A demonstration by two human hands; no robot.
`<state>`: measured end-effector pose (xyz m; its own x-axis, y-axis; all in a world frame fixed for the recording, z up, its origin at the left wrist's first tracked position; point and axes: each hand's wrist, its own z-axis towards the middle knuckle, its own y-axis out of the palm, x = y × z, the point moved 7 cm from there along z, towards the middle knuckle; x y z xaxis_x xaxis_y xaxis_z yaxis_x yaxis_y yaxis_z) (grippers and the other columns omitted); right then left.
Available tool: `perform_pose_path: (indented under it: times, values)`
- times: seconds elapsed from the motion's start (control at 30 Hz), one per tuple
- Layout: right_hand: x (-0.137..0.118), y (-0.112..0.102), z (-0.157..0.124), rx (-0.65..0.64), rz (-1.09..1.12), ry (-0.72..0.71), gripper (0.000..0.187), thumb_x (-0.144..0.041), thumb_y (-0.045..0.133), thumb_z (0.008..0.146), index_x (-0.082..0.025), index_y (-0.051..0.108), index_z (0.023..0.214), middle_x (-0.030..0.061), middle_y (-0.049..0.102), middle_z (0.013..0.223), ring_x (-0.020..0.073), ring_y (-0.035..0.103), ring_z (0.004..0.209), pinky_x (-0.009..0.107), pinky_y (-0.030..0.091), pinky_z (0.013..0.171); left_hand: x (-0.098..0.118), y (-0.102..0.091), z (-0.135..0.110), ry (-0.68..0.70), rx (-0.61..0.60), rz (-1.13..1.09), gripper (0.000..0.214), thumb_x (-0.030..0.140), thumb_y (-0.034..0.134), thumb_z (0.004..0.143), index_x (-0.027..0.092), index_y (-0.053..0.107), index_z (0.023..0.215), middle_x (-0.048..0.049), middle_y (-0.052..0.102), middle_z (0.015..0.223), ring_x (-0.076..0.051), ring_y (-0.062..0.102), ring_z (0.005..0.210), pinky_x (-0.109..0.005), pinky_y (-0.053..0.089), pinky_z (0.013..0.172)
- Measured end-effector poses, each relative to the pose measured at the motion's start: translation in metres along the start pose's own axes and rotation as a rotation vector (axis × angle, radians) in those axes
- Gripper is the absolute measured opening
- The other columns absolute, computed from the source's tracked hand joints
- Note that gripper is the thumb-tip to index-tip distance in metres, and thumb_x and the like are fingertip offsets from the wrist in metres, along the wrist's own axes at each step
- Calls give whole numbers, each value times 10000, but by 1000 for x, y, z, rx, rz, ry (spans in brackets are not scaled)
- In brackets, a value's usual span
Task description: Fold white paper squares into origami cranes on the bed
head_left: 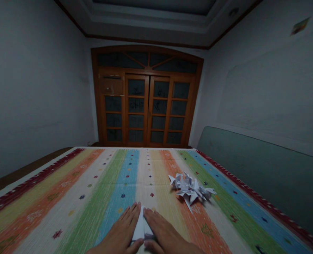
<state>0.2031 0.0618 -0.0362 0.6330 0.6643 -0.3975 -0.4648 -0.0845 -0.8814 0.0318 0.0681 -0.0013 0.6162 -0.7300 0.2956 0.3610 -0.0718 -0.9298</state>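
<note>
A folded white paper piece (141,225) lies on a striped woven cloth (114,187), its point toward the far end. My left hand (118,231) presses on its left side, and my right hand (164,233) presses on its right side. Both hands lie flat with their fingers forward, and they hide the lower part of the paper. To the right and farther off sits a heap of folded white paper shapes (190,188), out of reach of my fingertips and untouched by either hand.
The striped cloth covers a wide bed-like surface. A green padded panel (251,173) runs along its right side, and a brown wooden edge (21,173) lies along its left. Wooden glazed double doors (146,109) stand at the far end.
</note>
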Motion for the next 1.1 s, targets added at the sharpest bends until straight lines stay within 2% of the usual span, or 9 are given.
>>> perform_pose_path:
  times: [0.1, 0.27, 0.53, 0.73, 0.83, 0.93, 1.1]
  values:
    - [-5, 2, 4, -102, -11, -91, 901, -535, 630, 962, -200, 129, 1632, 151, 205, 1667, 328, 235, 1539, 479, 293, 1248, 3, -2, -1, 3, -17, -4, 934, 427, 560, 1016, 368, -183, 1580, -87, 118, 1696, -373, 278, 1522, -584, 343, 1202]
    - [-10, -3, 8, -171, -13, -161, 962, -602, 591, 963, -180, 41, 1630, 158, 114, 1679, 317, 158, 1558, 466, 214, 1274, 10, -6, -1, 27, -44, -36, 868, 441, 555, 1019, 367, -74, 1612, -65, 114, 1701, -363, 256, 1532, -582, 319, 1215]
    - [-21, -23, 10, -187, -16, 17, 909, -589, 567, 977, -128, 126, 1624, 188, 133, 1669, 340, 141, 1559, 535, 186, 1271, 7, -9, 1, -22, -36, -33, 778, 457, 535, 1027, 352, 53, 1628, -54, 174, 1701, -362, 170, 1554, -616, 261, 1229]
    - [-27, -39, 12, -235, 45, 115, 803, -539, 519, 1013, -183, 142, 1626, 112, 106, 1690, 291, 92, 1571, 509, 113, 1286, -5, -8, 2, -58, -23, -103, 768, 485, 596, 991, 356, 174, 1620, -46, 253, 1687, -352, 184, 1555, -615, 249, 1232]
    - [-26, -41, 12, -232, 72, 148, 780, -503, 558, 999, -173, 215, 1617, 112, 153, 1684, 300, 130, 1567, 509, 151, 1280, -8, -9, 2, -63, -2, -138, 704, 508, 591, 990, 357, 271, 1599, -49, 328, 1661, -348, 257, 1536, -606, 278, 1223]
    - [-27, -45, 12, -159, 91, 152, 711, -463, 607, 978, -183, 353, 1580, 122, 272, 1656, 322, 231, 1544, 520, 237, 1258, -6, -13, 3, -40, 35, -150, 610, 518, 569, 1000, 352, 387, 1558, -51, 404, 1625, -343, 325, 1512, -593, 316, 1210]
    - [-31, -49, 12, -82, 56, 138, 601, -380, 636, 963, -137, 505, 1497, 176, 426, 1584, 353, 378, 1482, 540, 325, 1220, -5, -19, 4, -20, 91, -151, 482, 433, 543, 1031, 347, 488, 1502, -45, 483, 1578, -318, 394, 1482, -565, 365, 1193]
